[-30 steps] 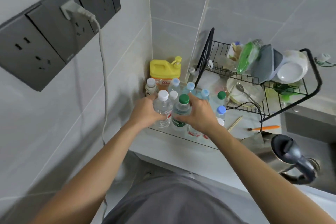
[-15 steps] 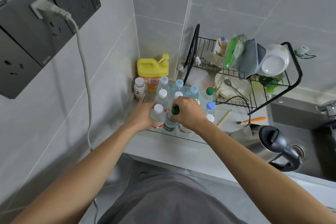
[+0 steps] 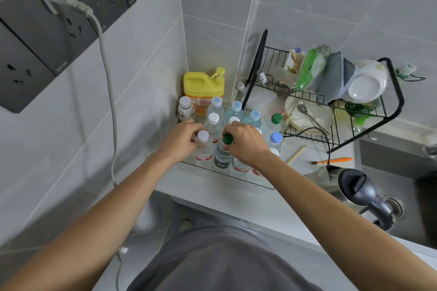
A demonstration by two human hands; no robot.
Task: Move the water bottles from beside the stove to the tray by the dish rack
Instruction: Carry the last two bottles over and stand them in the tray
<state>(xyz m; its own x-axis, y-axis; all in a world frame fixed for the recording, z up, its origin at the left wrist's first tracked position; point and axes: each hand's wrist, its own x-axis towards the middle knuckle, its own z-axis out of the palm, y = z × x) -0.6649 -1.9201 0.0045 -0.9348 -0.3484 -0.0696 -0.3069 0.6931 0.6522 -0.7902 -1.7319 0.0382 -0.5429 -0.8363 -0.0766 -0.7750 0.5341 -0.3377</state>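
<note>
Several clear water bottles stand upright in a transparent tray (image 3: 227,175) in the counter corner, left of the black dish rack (image 3: 331,111). My left hand (image 3: 179,139) grips the neck of a white-capped bottle (image 3: 203,146) with a red label at the tray's front left. My right hand (image 3: 246,143) holds the neck of a green-capped bottle (image 3: 224,151) with a dark label, right beside it. Both bottles stand inside the tray. More bottles with white, blue and green caps fill the tray behind my hands.
A yellow detergent jug (image 3: 203,92) and a small white bottle (image 3: 185,108) stand at the back corner. A steel kettle (image 3: 350,186) sits at the right by the sink (image 3: 402,172). Chopsticks (image 3: 295,155) and an orange toothbrush (image 3: 331,161) lie on the counter. A cord (image 3: 110,101) hangs from the wall socket.
Both hands have lowered the two bottles down into the tray's front row; my fingers have slid up from the bodies to the necks near the caps.
</note>
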